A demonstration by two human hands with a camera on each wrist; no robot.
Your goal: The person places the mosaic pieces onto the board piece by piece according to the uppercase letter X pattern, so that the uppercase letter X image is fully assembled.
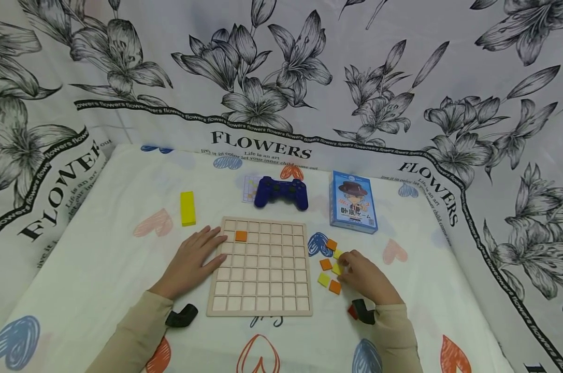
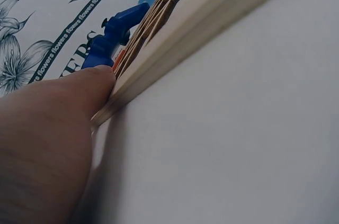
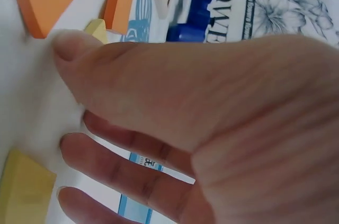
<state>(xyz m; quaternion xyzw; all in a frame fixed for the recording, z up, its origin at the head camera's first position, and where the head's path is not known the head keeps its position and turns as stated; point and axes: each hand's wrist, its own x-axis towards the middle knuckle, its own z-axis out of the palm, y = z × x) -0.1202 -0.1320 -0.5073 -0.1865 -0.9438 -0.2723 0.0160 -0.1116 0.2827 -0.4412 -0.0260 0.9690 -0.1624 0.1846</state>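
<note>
A wooden grid board (image 1: 262, 267) lies in the middle of the white cloth, with one orange tile (image 1: 241, 236) in a cell near its top left. My left hand (image 1: 206, 254) lies flat with straight fingers against the board's left edge. In the left wrist view a fingertip (image 2: 95, 83) presses that edge of the board (image 2: 175, 38). My right hand (image 1: 351, 264) rests among loose orange and yellow tiles (image 1: 326, 264) right of the board. Its thumb (image 3: 69, 54) touches a yellow tile (image 3: 97, 29). Only cloth shows between thumb and fingers.
Behind the board are a blue game controller (image 1: 281, 191) on a small card (image 1: 250, 186), a blue card box (image 1: 352, 202) and a yellow block (image 1: 187, 208). Flower-printed cloth hangs as a backdrop on three sides.
</note>
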